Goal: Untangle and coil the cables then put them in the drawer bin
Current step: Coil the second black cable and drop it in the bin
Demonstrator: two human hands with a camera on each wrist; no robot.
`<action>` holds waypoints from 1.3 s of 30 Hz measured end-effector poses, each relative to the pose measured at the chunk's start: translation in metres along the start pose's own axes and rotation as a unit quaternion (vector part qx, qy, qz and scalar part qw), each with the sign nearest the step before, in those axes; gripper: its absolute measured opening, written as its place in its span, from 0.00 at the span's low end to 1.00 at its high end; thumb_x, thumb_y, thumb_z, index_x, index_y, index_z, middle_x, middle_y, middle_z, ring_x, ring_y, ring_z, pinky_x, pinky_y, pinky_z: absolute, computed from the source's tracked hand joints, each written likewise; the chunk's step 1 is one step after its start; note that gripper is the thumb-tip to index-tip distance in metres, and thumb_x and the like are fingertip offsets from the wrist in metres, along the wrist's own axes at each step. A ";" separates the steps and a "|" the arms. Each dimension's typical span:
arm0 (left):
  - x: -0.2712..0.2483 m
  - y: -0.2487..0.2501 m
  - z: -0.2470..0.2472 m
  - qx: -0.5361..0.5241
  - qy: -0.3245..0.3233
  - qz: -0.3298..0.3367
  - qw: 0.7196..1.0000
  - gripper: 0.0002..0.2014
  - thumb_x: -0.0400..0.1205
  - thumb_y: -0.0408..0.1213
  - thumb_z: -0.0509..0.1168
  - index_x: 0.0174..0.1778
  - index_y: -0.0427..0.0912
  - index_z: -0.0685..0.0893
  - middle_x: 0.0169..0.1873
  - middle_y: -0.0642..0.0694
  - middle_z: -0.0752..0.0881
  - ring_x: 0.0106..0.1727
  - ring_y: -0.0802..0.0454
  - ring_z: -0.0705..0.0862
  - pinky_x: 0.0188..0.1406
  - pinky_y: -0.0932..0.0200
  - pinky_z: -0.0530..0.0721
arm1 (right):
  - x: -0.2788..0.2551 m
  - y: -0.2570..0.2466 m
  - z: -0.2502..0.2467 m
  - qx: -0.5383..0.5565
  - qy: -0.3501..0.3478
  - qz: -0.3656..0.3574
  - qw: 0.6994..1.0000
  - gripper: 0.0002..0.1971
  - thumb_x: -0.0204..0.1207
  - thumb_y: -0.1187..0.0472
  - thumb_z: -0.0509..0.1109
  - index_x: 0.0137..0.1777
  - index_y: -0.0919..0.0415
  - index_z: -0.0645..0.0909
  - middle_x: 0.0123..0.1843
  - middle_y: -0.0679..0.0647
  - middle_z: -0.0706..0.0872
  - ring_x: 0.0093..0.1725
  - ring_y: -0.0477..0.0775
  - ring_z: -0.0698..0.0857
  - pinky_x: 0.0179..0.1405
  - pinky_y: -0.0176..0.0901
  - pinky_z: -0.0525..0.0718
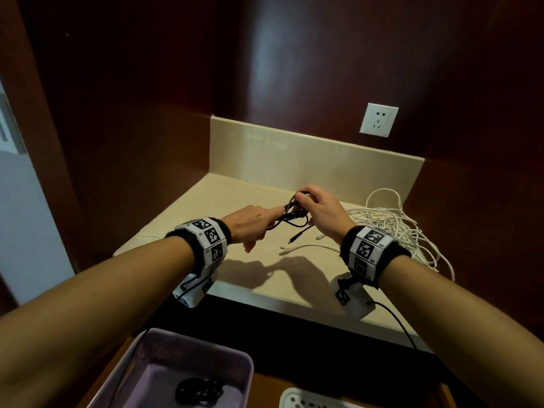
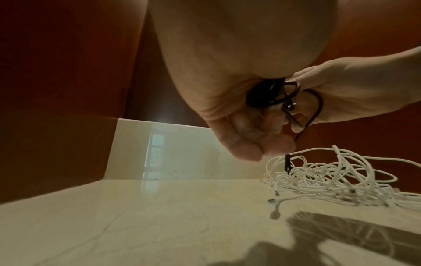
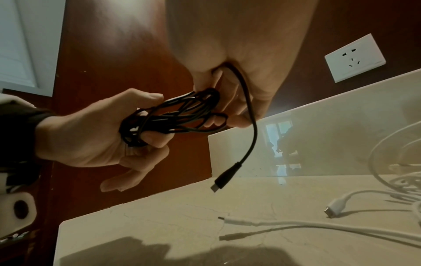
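Above the beige countertop point(image 1: 223, 201) I hold a black cable point(image 1: 294, 214) bundled into loops between both hands. My left hand point(image 1: 256, 223) grips one end of the bundle point(image 3: 159, 122), fingers curled round it. My right hand point(image 1: 319, 210) pinches the other end point(image 3: 212, 100), and the loose tail with its black plug point(image 3: 222, 180) hangs below. A tangled pile of white cables point(image 1: 394, 228) lies on the counter at the right point(image 2: 330, 176). The purple drawer bin point(image 1: 235, 357) sits below at the front, with a coiled black cable point(image 1: 200, 391) inside.
White cable ends with plugs point(image 1: 297, 248) lie on the counter under my hands point(image 3: 335, 209). A white wall socket point(image 1: 379, 119) is on the dark wood wall behind. A white perforated tray point(image 1: 300, 400) shows at the bottom edge, beside the bin.
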State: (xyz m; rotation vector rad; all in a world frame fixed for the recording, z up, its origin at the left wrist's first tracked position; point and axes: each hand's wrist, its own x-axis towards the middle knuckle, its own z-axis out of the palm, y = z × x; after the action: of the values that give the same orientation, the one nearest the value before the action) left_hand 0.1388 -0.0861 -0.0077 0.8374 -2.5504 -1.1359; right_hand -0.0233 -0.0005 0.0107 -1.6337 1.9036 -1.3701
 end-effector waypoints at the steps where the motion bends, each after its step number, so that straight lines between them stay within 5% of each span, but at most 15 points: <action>1: 0.000 0.001 -0.001 0.013 0.002 0.001 1.000 0.27 0.86 0.61 0.45 0.32 0.44 0.71 0.27 0.42 0.75 0.25 0.43 0.79 0.38 0.53 0.79 | 0.001 -0.001 0.001 -0.002 0.004 -0.007 1.000 0.07 0.85 0.61 0.63 0.48 0.60 0.81 0.38 0.51 0.86 0.33 0.37 0.83 0.34 0.26 0.79; 6: 0.001 0.001 -0.006 0.146 -0.051 0.017 0.988 0.21 0.83 0.61 0.57 0.45 0.44 0.76 0.29 0.37 0.84 0.26 0.45 0.83 0.35 0.57 0.79 | 0.002 -0.007 0.001 -0.041 -0.002 -0.018 0.999 0.07 0.83 0.59 0.64 0.47 0.57 0.83 0.38 0.49 0.85 0.36 0.42 0.83 0.37 0.32 0.81; 9: 0.000 0.005 -0.004 0.191 -0.064 0.022 0.979 0.18 0.87 0.51 0.58 0.54 0.37 0.78 0.23 0.44 0.83 0.27 0.47 0.82 0.32 0.60 0.75 | 0.003 -0.010 0.002 -0.061 -0.012 -0.008 0.998 0.07 0.82 0.59 0.65 0.47 0.56 0.84 0.37 0.51 0.85 0.35 0.46 0.83 0.33 0.34 0.78; 13: -0.004 0.008 -0.004 0.191 -0.083 0.045 0.977 0.14 0.88 0.47 0.55 0.51 0.40 0.77 0.24 0.43 0.84 0.27 0.48 0.82 0.33 0.58 0.75 | 0.004 -0.010 -0.005 -0.024 -0.081 0.064 0.994 0.07 0.81 0.64 0.66 0.45 0.61 0.86 0.38 0.57 0.84 0.36 0.52 0.82 0.31 0.40 0.76; 19: -0.012 0.003 -0.010 0.044 -0.058 0.061 0.995 0.17 0.88 0.51 0.55 0.41 0.43 0.75 0.31 0.38 0.79 0.27 0.45 0.81 0.36 0.55 0.79 | -0.006 0.013 -0.019 0.070 -0.133 0.152 0.977 0.13 0.84 0.68 0.58 0.44 0.61 0.85 0.24 0.59 0.78 0.20 0.50 0.68 0.19 0.34 0.59; 22: -0.010 0.008 -0.011 -0.052 0.014 0.048 0.997 0.23 0.86 0.59 0.53 0.36 0.42 0.73 0.27 0.45 0.76 0.25 0.46 0.78 0.35 0.54 0.78 | -0.012 0.014 -0.011 -0.097 -0.191 0.098 0.972 0.14 0.88 0.55 0.57 0.53 0.57 0.85 0.24 0.56 0.79 0.17 0.46 0.70 0.18 0.34 0.67; 24: -0.004 0.009 -0.010 -0.091 0.074 0.041 0.992 0.27 0.84 0.63 0.50 0.35 0.42 0.73 0.27 0.45 0.75 0.24 0.46 0.77 0.31 0.56 0.77 | -0.019 0.009 -0.001 -0.235 -0.245 0.036 0.940 0.17 0.89 0.51 0.53 0.57 0.55 0.83 0.26 0.52 0.81 0.21 0.43 0.75 0.26 0.33 0.72; 29: 0.003 0.006 -0.012 -0.036 0.187 0.002 0.982 0.35 0.85 0.66 0.42 0.32 0.39 0.76 0.25 0.41 0.78 0.24 0.42 0.80 0.29 0.51 0.84 | -0.029 -0.008 0.018 -0.317 -0.256 -0.043 0.912 0.18 0.90 0.52 0.49 0.60 0.58 0.79 0.32 0.40 0.73 0.34 0.46 0.75 0.39 0.43 0.68; 35: 0.001 -0.004 -0.017 0.220 0.159 -0.040 0.961 0.26 0.90 0.53 0.40 0.34 0.41 0.71 0.36 0.38 0.80 0.39 0.38 0.80 0.40 0.51 0.75 | -0.026 -0.011 0.005 -0.420 -0.194 -0.135 0.876 0.13 0.88 0.55 0.53 0.58 0.57 0.78 0.45 0.56 0.85 0.44 0.61 0.79 0.39 0.49 0.71; 39: 0.003 -0.009 -0.013 0.283 0.110 -0.033 0.952 0.21 0.90 0.50 0.41 0.47 0.40 0.74 0.42 0.38 0.83 0.42 0.39 0.79 0.37 0.52 0.72 | -0.019 -0.011 0.000 -0.412 -0.125 -0.194 0.881 0.09 0.86 0.56 0.57 0.54 0.56 0.79 0.51 0.54 0.84 0.44 0.64 0.81 0.39 0.52 0.76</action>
State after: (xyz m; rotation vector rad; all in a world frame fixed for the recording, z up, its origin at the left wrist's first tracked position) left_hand 0.1459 -0.1004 -0.0056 1.1015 -2.6909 -0.2779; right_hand -0.0108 0.0172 0.0127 -2.5329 2.2089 -0.3506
